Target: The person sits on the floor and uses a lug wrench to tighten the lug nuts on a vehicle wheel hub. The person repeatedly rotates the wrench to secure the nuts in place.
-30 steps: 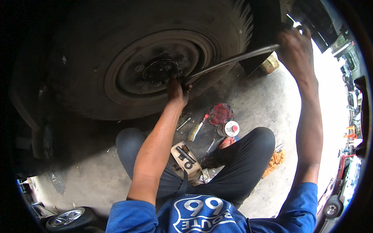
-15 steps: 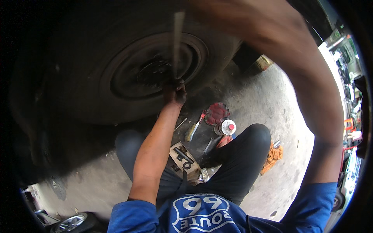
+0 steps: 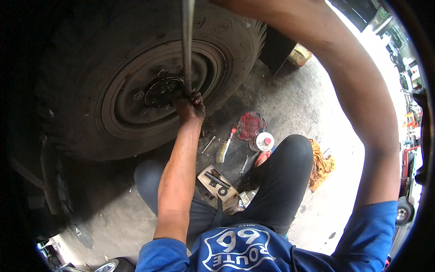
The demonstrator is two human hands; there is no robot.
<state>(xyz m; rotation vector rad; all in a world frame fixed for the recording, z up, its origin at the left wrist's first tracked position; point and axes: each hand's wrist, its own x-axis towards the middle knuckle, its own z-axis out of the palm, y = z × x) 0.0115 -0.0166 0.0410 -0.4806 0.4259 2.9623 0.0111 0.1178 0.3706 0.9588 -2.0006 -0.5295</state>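
Note:
My left hand (image 3: pixel 191 105) is closed round the lower end of a long metal bar (image 3: pixel 187 50), right beside the hub (image 3: pixel 164 90) of a large wheel. The bar stands nearly upright across the wheel's steel rim (image 3: pixel 118 102) and runs out past the top edge. What the bar's lower end fits onto is hidden behind my fingers. Several nuts or studs show round the dark, greasy hub. A treaded black tyre (image 3: pixel 86 59) surrounds the rim. My right arm (image 3: pixel 349 77) arches up the right side and leaves at the top, so its hand is out of sight.
Between my knees lie a wire brush (image 3: pixel 225 147), a red dish (image 3: pixel 251 126), a white-topped can (image 3: pixel 263 142), a wrench (image 3: pixel 245 165) and a tray (image 3: pixel 230 196) of dark metal parts. An orange rag (image 3: pixel 321 165) is beside my right knee. A wooden-looking block (image 3: pixel 299 55) stands beyond the tyre.
The bar and my left hand sit further left in the view, and the bar now reaches the top edge. The whole view has shifted, and the wheel looks brighter. My left hand keeps its grip.

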